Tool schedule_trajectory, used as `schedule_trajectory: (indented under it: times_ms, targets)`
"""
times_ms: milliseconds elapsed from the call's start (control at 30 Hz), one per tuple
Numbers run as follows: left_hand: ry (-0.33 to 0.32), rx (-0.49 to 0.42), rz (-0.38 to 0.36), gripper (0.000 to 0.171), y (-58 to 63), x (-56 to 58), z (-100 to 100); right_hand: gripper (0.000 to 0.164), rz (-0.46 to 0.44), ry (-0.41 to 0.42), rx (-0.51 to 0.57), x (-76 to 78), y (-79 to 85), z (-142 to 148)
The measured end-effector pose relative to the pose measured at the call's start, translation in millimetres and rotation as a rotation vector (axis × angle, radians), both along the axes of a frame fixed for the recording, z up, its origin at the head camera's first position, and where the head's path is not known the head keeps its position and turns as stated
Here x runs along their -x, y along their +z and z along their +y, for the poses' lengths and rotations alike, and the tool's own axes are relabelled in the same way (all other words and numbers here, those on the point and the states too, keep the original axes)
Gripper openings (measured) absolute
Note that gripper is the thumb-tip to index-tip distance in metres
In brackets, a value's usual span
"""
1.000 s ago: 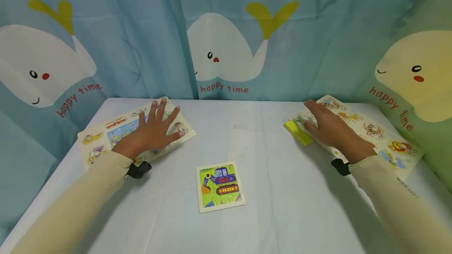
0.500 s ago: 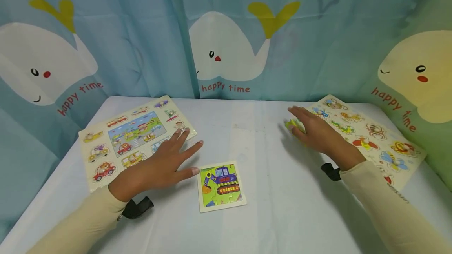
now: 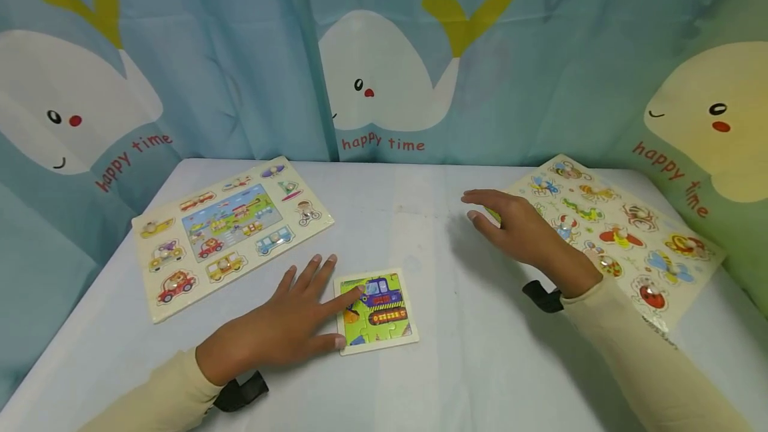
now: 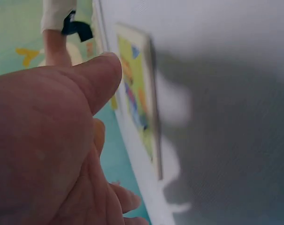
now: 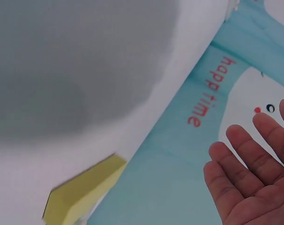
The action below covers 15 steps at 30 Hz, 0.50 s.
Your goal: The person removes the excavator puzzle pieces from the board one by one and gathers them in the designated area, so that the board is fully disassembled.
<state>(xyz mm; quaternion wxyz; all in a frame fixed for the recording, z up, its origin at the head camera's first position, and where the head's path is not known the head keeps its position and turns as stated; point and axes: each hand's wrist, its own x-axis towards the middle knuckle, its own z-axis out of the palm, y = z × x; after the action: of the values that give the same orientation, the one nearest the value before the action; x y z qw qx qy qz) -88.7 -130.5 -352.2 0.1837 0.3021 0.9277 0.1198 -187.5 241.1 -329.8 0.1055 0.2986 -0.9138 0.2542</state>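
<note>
White table [image 3: 432, 385] under everything. Vehicle board [image 3: 204, 287] sits far left, vehicle pieces [image 3: 225, 267] in it; insect board [image 3: 636, 265] far right, bug pieces [image 3: 653, 295] in it. Your left hand [image 3: 288, 325]: fingers spread, index and thumb over the left side of the puzzle tray [image 3: 384, 344]; can't tell if they touch. Your right hand [image 3: 525, 229]: fingers straight and close together, thumb apart, by the insect board. Tray's mid-table, nearer you than the boards, roughly square, so no clear long axis; slightly rotated. Excavator picture [image 3: 384, 312] fills it, digging arm pointing left. Yellow block [image 5: 85, 192] partly hidden behind your right hand from above.
</note>
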Motion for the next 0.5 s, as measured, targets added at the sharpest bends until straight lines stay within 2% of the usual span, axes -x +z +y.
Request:
schedule_trajectory:
  times_ms: [267, 500]
  targets:
    - [-0.036, 0.041, -0.020, 0.080, -4.9, -3.1, 9.5, 0.029, 0.012, 0.057, 0.027, -7.3, -4.5, -14.3]
    - [-0.096, 0.034, -0.042, 0.072, -3.8, 1.7, 13.4, 0.028, 0.013, 0.064, 0.037, -9.3, -5.5, -22.7]
